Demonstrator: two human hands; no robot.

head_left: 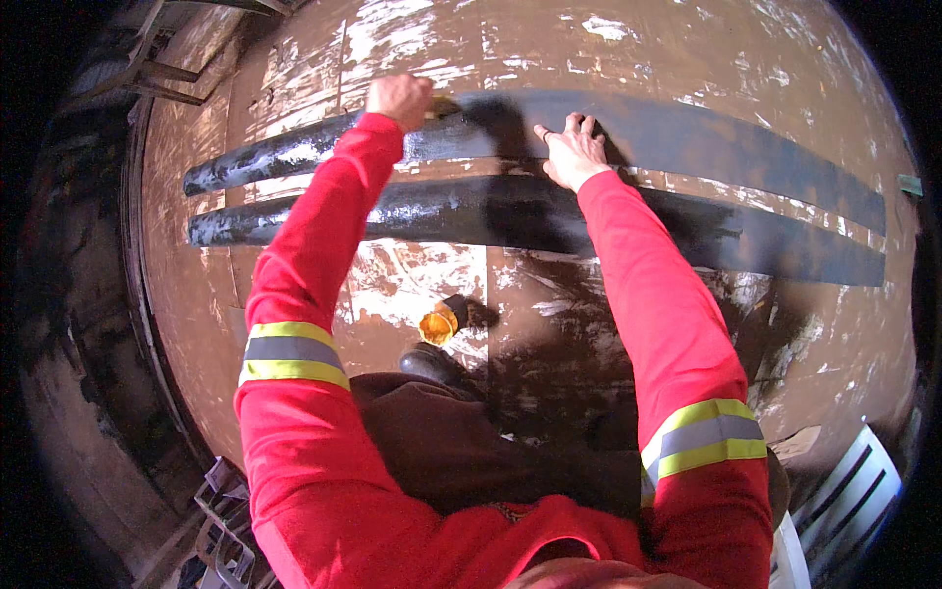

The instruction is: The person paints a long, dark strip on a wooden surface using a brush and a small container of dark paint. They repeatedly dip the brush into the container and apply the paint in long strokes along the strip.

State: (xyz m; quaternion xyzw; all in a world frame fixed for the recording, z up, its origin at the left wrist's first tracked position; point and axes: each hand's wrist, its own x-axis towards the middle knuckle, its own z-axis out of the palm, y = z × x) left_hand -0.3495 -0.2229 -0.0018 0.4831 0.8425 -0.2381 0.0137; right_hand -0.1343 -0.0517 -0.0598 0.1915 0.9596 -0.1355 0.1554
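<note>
Two long narrow boards lie side by side across the brown, paint-smeared surface in front of me. The far board (687, 128) is glossy black on its left stretch and matte grey-blue on the right. Black coating covers most of the near board (422, 211), with its right end grey. My left hand (400, 100) is closed over the far board on what looks like a paintbrush (444, 106), only partly visible and slightly blurred. Against the far board's near edge, my right hand (576, 155) has its fingers spread and holds nothing.
A small pot with a yellow-orange inside (438, 326) stands close to my dark boot (430, 364). White slatted plastic furniture (852, 496) is at the lower right. Wooden framing (157, 79) stands at the upper left, and jumbled chair-like pieces (224, 520) at the lower left.
</note>
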